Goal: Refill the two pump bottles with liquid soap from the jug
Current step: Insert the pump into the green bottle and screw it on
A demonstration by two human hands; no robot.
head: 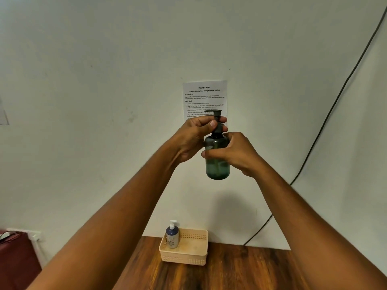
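I hold a dark green translucent pump bottle [217, 168] upright in the air, high above the table and in front of the wall. My right hand [236, 152] wraps around its body. My left hand [192, 137] pinches the black pump head [216, 118] at the collar with thumb and fingers. A second pump bottle [172, 235], blue-grey with a white pump, stands upright in the left end of a beige plastic basket [188, 258] on the wooden table. The jug is out of view.
The wooden table [240, 271] meets a white wall at the back. A printed task sheet [204, 95] hangs on the wall behind the bottle. A black cable [326, 120] runs down the wall on the right. A dark red object [14, 260] sits at lower left.
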